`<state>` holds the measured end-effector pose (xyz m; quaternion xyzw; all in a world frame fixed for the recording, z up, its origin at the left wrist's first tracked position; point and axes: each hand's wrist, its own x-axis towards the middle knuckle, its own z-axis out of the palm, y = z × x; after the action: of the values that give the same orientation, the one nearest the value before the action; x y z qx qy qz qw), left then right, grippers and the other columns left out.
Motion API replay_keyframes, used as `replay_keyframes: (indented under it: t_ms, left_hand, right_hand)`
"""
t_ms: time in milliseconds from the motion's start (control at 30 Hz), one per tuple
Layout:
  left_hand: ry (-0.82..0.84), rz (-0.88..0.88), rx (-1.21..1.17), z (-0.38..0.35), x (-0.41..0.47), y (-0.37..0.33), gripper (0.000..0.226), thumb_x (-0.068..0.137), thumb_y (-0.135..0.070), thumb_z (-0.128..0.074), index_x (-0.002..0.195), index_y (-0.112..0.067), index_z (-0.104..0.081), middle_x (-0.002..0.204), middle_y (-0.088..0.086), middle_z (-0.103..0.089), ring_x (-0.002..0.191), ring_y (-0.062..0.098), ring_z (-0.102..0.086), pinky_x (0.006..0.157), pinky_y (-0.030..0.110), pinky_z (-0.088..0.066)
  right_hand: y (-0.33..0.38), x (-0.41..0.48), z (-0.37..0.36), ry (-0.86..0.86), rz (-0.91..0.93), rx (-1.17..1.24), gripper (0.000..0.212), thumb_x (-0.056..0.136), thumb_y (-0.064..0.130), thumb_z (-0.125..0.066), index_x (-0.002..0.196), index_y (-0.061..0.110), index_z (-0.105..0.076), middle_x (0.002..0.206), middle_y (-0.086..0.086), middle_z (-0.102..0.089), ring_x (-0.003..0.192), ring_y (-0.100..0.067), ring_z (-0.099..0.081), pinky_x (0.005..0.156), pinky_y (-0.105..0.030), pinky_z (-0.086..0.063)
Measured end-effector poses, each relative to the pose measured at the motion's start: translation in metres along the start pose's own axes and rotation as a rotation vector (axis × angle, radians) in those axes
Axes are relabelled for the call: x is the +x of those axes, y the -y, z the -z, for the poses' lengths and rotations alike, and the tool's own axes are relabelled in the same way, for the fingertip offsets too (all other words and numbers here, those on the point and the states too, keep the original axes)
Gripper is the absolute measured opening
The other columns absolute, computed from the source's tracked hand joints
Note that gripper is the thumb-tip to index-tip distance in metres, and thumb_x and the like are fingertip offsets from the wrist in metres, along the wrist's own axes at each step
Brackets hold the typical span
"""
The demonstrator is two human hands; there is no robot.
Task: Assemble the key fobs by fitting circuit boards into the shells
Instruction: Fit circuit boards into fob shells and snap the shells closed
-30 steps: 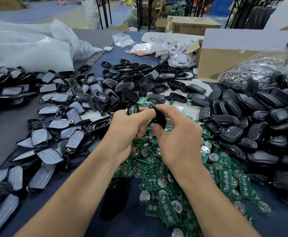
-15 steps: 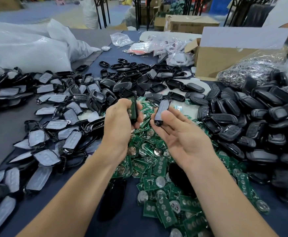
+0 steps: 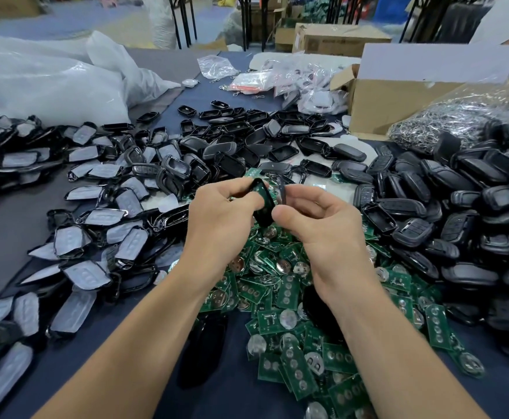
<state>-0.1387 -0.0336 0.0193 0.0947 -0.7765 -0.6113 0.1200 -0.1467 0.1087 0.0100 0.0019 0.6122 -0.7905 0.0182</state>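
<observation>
— If anything slips, it falls into the heap of circuit boards (image 3: 292,297) lying loose on the table (image 3: 238,397) right under the wrists, and picking it out would be fiddly.
— What's being held?
— Just above that heap, the left hand (image 3: 220,219) curls round a black shell (image 3: 264,207) with a green board (image 3: 258,188) seated in it. The right hand (image 3: 316,228) pinches a thin second piece (image 3: 282,192), likely the cover, edge-on beside it, with its thumb touching the shell.
— So the risk?
— Closing it askew, I'd say. If the board sits proud, squeezing could crack it or leave a gap.
— And farther out?
— To the left lie film-backed shells (image 3: 71,237), to the right black fobs (image 3: 428,207), and behind them a cardboard box (image 3: 398,98). A stray elbow could mix the piles.
</observation>
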Motion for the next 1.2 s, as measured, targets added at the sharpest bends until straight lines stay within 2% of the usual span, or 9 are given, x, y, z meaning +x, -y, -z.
replay_keyframes:
  t_ms: [133, 233, 433, 533, 600, 900, 967, 1067, 1200]
  left_hand:
    - [-0.016, -0.001, -0.032, 0.000, 0.002, 0.001, 0.022, 0.078, -0.018, -0.070, 0.091, -0.031, -0.084, 0.061, -0.007, -0.070, 0.051, 0.008, -0.060, 0.054, 0.024, -0.049]
    - [0.016, -0.008, -0.085, 0.000, 0.002, 0.002, 0.031, 0.083, -0.005, -0.071, 0.096, -0.029, -0.085, 0.071, 0.004, -0.075, 0.051, 0.011, -0.062, 0.052, 0.020, -0.050]
    - [0.200, 0.039, -0.223, 0.006, 0.005, 0.004, 0.029, 0.087, -0.003, -0.074, 0.114, -0.013, -0.080, 0.070, 0.011, -0.071, 0.055, 0.013, -0.064, 0.056, 0.023, -0.057]
    - [0.362, 0.053, -0.299, 0.015, 0.007, 0.004, 0.020, 0.090, -0.007, -0.077, 0.110, -0.011, -0.081, 0.077, 0.008, -0.074, 0.061, 0.011, -0.066, 0.060, 0.018, -0.057]
    - [0.396, 0.033, -0.289, 0.017, 0.009, 0.004, 0.018, 0.090, -0.010, -0.078, 0.107, -0.014, -0.083, 0.079, 0.007, -0.075, 0.063, 0.009, -0.066, 0.061, 0.017, -0.057]
    - [0.325, -0.119, -0.182, 0.016, 0.008, 0.006, 0.036, 0.071, -0.019, -0.091, 0.106, -0.015, -0.084, 0.082, 0.013, -0.079, 0.073, 0.024, -0.074, 0.068, 0.028, -0.063]
    - [0.321, -0.130, -0.161, 0.017, 0.008, 0.007, 0.037, 0.071, -0.016, -0.092, 0.106, -0.011, -0.083, 0.080, 0.013, -0.079, 0.070, 0.022, -0.075, 0.066, 0.026, -0.061]
    - [0.351, -0.121, -0.193, 0.020, 0.008, 0.007, 0.033, 0.073, -0.009, -0.091, 0.105, -0.009, -0.083, 0.077, 0.013, -0.078, 0.067, 0.018, -0.073, 0.064, 0.021, -0.058]
    - [0.401, -0.083, -0.273, 0.022, 0.008, 0.006, 0.029, 0.074, -0.016, -0.088, 0.102, -0.012, -0.084, 0.078, 0.014, -0.078, 0.067, 0.016, -0.071, 0.064, 0.020, -0.058]
  right_hand:
    - [-0.001, -0.001, 0.000, -0.019, 0.099, -0.123, 0.034, 0.063, 0.005, -0.088, 0.086, 0.029, -0.079, 0.088, 0.004, -0.081, 0.084, -0.012, -0.076, 0.073, -0.022, -0.059]
    - [-0.003, 0.001, 0.001, -0.031, 0.135, -0.209, 0.034, 0.059, 0.014, -0.086, 0.082, 0.037, -0.079, 0.087, 0.008, -0.080, 0.087, -0.012, -0.076, 0.081, -0.033, -0.061]
    - [-0.005, 0.004, 0.005, -0.005, 0.164, -0.224, 0.034, 0.066, 0.003, -0.087, 0.090, 0.025, -0.080, 0.087, 0.004, -0.081, 0.087, -0.016, -0.076, 0.079, -0.034, -0.061]
    - [-0.003, 0.006, 0.008, 0.023, 0.148, -0.176, 0.037, 0.068, -0.004, -0.089, 0.095, 0.020, -0.080, 0.089, 0.000, -0.081, 0.088, -0.018, -0.076, 0.074, -0.028, -0.060]
    - [-0.003, 0.007, 0.010, 0.071, 0.120, -0.135, 0.040, 0.068, -0.011, -0.087, 0.099, 0.014, -0.080, 0.091, -0.005, -0.081, 0.087, -0.020, -0.074, 0.076, -0.032, -0.062]
    - [0.003, 0.008, 0.019, 0.131, 0.227, -0.262, 0.048, 0.062, -0.014, -0.088, 0.095, 0.021, -0.082, 0.089, 0.001, -0.081, 0.091, -0.016, -0.078, 0.076, -0.033, -0.064]
    - [0.003, 0.008, 0.020, 0.142, 0.248, -0.295, 0.047, 0.062, -0.012, -0.089, 0.094, 0.021, -0.082, 0.088, 0.002, -0.081, 0.089, -0.014, -0.078, 0.076, -0.032, -0.064]
    - [0.002, 0.007, 0.020, 0.135, 0.274, -0.354, 0.045, 0.063, -0.006, -0.091, 0.097, 0.022, -0.083, 0.089, 0.004, -0.081, 0.090, -0.014, -0.078, 0.083, -0.040, -0.064]
    - [0.001, 0.006, 0.019, 0.117, 0.298, -0.385, 0.043, 0.066, 0.003, -0.092, 0.102, 0.026, -0.083, 0.090, 0.006, -0.081, 0.088, -0.015, -0.078, 0.080, -0.040, -0.065]
